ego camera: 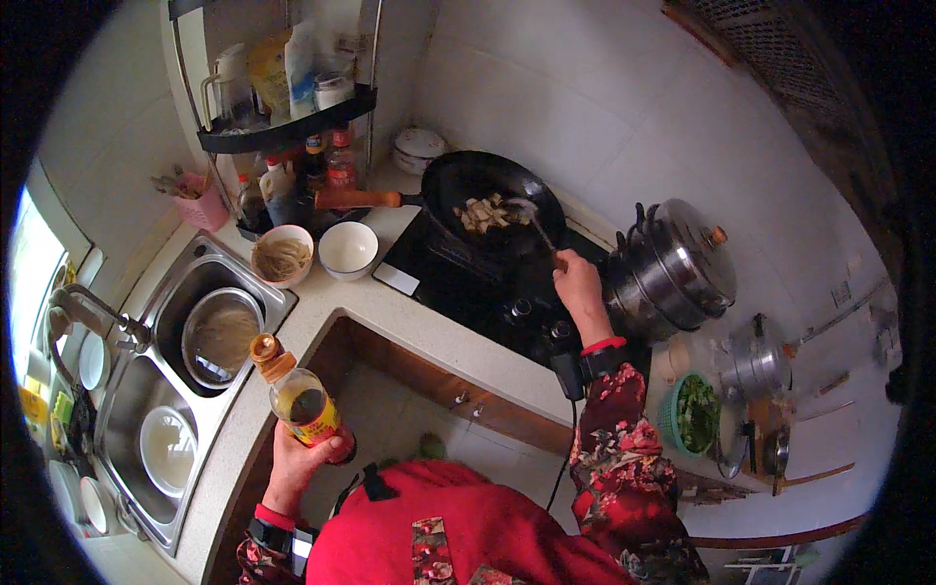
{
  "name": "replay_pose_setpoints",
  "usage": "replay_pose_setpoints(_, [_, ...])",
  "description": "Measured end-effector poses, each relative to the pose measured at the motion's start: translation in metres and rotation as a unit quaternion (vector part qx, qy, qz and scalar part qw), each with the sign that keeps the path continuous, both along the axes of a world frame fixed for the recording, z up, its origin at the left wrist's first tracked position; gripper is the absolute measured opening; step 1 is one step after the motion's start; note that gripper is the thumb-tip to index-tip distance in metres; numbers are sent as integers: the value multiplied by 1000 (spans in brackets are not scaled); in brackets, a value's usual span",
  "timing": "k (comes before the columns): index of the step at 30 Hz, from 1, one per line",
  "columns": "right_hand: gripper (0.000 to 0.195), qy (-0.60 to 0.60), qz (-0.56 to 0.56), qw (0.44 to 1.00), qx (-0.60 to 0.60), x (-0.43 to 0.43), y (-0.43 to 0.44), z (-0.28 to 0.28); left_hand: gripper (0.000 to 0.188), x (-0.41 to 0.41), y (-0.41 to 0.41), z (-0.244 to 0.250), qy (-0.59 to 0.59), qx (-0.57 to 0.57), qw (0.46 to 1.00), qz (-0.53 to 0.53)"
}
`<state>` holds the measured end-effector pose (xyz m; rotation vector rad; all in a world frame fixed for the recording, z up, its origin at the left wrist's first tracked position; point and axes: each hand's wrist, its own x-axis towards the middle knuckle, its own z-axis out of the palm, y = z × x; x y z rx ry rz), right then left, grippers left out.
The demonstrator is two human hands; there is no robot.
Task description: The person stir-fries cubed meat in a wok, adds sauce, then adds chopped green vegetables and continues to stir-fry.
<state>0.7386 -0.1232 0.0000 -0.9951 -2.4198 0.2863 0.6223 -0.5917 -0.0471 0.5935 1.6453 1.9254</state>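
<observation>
My left hand (296,457) grips a bottle of dark sauce (303,406) by its lower body, over the front of the counter. The bottle stands nearly upright, its orange cap flipped up. In my right hand (579,281) is the handle of a metal spatula (540,223). Its blade rests among pale sliced food (484,213) inside a black wok (453,175). The wok sits on a black cooktop (475,281), its wooden handle (358,199) pointing left.
A bowl of pale strips (281,256) and a white bowl (349,248) stand left of the cooktop. A double sink (175,398) holds a metal basin (223,336) and a white bowl. To the right are a steamer pot (669,270) and a green basket of leaves (691,413).
</observation>
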Motion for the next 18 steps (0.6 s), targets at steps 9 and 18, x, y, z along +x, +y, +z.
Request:
replay_pose_setpoints(9, [29,74,-31,992,-94,-25,44,-51,60,4,-3,-2,-5,-1,999,38])
replay_pose_setpoints(18, [27,85,-61,994,-39,-60,66,-46,60,8,-8,-1,1,-6,999,39])
